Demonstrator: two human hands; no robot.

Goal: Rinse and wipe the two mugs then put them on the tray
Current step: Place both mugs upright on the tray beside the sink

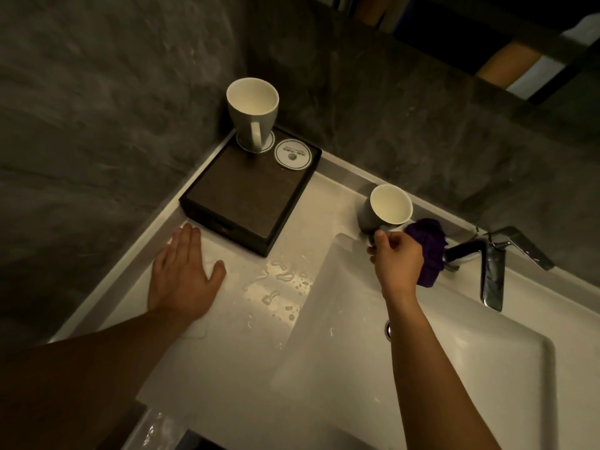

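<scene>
One white mug (252,108) stands upright on a round paper coaster at the far corner of the dark wooden tray (246,196). Beside it lies a second round coaster (293,154) with nothing on it. The other white mug (386,207) stands on the counter behind the sink's far left corner, and my right hand (397,259) is closed on its handle. A purple cloth (428,248) lies bunched just right of that hand. My left hand (183,274) rests flat, fingers apart, on the white counter in front of the tray.
The white rectangular sink basin (454,368) fills the lower right, with a chrome faucet (493,264) at its far side. Water puddles (279,284) lie on the counter between tray and basin. Dark grey walls close the corner behind the tray.
</scene>
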